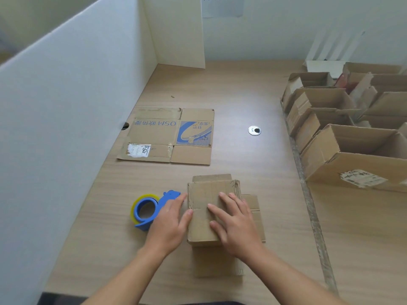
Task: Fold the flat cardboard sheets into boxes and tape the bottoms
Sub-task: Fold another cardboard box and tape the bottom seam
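the box (203, 208) sits on the table (242, 95) close in front of the person, bottom up, its flaps folded shut. the right hand (239, 225) lies flat on them with fingers straight, pressing and gripping nothing. the left hand (169, 225) is relaxed too, thumb against the box's left edge, fingers reaching over the tape dispenser (145, 211) just beside it.

the cardboard looks light and stiff, worn and fuzzy at the corners - the flaps will likely spring up once the palm lifts, so hold it down on the seam, not by the soft edges.

the right hand covers part of the seam, so i cannot tell whether tape is on it. the left hand hides the dispenser's handle. a flat sheet (167, 137) lies farther back, well apart; the finished boxes (352, 150) are cut off at the right edge.
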Tool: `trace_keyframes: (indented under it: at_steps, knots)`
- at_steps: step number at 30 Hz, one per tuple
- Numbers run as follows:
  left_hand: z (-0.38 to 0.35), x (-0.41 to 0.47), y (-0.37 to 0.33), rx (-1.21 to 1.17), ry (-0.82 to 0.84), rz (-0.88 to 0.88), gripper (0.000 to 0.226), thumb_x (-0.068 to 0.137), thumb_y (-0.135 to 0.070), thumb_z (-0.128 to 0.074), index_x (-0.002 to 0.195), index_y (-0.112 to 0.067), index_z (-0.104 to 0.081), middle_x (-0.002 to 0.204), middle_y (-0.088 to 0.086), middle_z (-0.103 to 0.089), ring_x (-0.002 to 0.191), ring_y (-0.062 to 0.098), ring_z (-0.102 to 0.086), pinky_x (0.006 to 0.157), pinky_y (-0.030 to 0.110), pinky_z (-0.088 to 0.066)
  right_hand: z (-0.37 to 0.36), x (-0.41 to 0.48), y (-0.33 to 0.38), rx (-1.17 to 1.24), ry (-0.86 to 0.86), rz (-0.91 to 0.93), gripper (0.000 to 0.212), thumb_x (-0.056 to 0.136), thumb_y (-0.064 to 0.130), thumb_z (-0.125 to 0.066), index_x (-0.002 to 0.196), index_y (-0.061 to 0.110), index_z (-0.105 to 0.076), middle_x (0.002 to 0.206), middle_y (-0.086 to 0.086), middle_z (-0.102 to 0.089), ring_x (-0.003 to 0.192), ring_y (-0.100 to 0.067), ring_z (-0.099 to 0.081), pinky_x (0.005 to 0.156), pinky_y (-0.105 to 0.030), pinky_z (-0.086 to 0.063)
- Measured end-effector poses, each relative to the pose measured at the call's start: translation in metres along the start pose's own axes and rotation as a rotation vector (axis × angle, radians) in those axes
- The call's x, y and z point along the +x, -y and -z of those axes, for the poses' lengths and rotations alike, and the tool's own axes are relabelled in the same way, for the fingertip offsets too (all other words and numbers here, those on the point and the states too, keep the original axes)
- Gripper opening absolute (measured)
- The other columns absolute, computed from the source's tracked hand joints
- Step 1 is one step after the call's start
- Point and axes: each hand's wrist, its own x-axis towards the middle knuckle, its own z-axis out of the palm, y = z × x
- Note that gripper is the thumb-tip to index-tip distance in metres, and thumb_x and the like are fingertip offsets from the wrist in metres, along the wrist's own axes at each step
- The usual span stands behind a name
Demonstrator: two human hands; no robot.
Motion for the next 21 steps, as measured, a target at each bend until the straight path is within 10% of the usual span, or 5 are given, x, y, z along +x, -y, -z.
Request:
trace_keyframes:
  at_steps: [4,9,13,21]
  knots:
    - [0.022,0.011,0.037,0.437,-0.147,-0.051,0.061,0.088,-0.050,-0.040,0.147,-0.032,-0.044,0.118,0.001,-0.060,0.108,0.027,-0.053,0.091,0.042,-0.046,-0.001,-0.001,0.002,-0.071,-0.023,0.001,0.040,0.089,0.055,-0.047,0.121,0.039,-0.065,0.143,-0.003,-0.054,0.133,-0.027,-0.038,0.112,-0.042,-0.021]
    - [0.028,0.018,0.053,0.727,0.209,0.102,0.073,0.101,-0.050,-0.038,0.154,-0.042,0.012,0.113,0.001,-0.051,0.101,0.022,-0.051,0.083,0.031,-0.040,0.000,0.000,0.009,-0.134,-0.047,-0.035,0.039,0.089,0.057,-0.045,0.119,0.042,-0.064,0.140,-0.002,-0.055,0.131,-0.026,-0.040,0.109,-0.043,-0.025]
    - [0.023,0.020,0.055,0.724,0.195,0.107,0.072,0.103,-0.047,-0.036,0.152,-0.043,0.017,0.097,0.000,-0.047,0.078,0.022,-0.049,0.070,0.031,-0.038,-0.002,-0.001,0.014,-0.136,-0.034,-0.067,0.039,0.090,0.057,-0.045,0.119,0.041,-0.065,0.141,-0.001,-0.054,0.132,-0.027,-0.040,0.109,-0.043,-0.025]
    - [0.075,0.050,0.038,0.341,0.116,0.047,0.069,0.099,-0.040,-0.048,0.155,-0.041,-0.008,0.115,0.000,-0.062,0.097,0.028,-0.058,0.072,0.035,-0.044,-0.005,0.001,0.013,0.099,-0.051,-0.165,0.040,0.090,0.059,-0.046,0.120,0.037,-0.060,0.145,0.010,-0.048,0.136,-0.016,-0.030,0.112,-0.046,-0.034]
